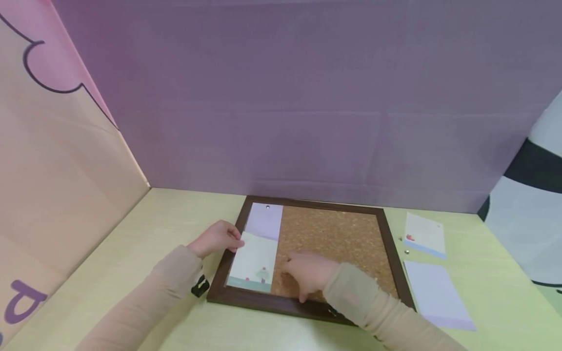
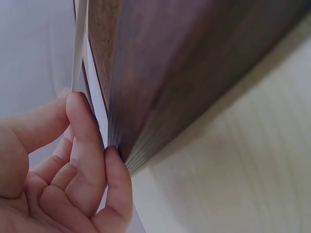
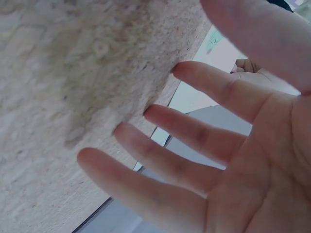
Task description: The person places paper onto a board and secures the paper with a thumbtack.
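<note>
Purple cloth (image 1: pixel 281 107) hangs behind the pale table (image 1: pixel 184 219). The cork board (image 1: pixel 329 234) lies by the table's back edge. On it, the tree card (image 1: pixel 254 258) is at the near left corner and covers part of the purple card (image 1: pixel 265 220) in the far left corner. Two more cards (image 1: pixel 425 233) lie near the table's right edge. The left hand (image 1: pixel 218 239) pinches the tree card's left side. The right hand (image 1: pixel 311 273) is spread over the cork, by the board's near edge. One pin (image 1: pixel 268 206) sits on the purple card; another pin (image 1: pixel 407 252) is beside the board's right edge.
</note>
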Available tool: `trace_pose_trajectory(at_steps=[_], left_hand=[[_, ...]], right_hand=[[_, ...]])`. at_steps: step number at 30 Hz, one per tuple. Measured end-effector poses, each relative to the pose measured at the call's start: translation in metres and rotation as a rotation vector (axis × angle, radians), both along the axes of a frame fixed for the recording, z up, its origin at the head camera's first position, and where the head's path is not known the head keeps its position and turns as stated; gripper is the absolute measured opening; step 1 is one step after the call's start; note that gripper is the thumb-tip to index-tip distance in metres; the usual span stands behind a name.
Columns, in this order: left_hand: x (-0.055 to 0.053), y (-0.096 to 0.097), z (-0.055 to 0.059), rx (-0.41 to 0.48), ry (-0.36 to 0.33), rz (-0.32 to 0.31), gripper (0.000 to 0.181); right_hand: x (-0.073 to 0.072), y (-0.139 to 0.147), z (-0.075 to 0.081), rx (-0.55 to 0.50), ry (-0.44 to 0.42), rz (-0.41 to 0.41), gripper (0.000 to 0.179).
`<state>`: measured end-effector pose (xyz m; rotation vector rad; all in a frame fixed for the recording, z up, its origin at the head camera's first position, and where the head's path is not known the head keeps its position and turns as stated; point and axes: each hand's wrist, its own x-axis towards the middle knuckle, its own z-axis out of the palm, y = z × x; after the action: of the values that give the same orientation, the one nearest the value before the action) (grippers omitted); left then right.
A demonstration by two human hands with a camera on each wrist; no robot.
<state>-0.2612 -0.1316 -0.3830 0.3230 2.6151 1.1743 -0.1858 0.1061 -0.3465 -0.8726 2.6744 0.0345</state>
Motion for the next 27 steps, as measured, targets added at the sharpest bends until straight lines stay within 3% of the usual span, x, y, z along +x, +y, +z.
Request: trace_pose_trajectory(at_steps=[27], left_hand=[[-0.001,0.013,0.001,-0.167,-0.022,0.059,0.014]], right_hand=[[-0.001,-0.007,-0.005,0.052,0.058,0.004,0.067]])
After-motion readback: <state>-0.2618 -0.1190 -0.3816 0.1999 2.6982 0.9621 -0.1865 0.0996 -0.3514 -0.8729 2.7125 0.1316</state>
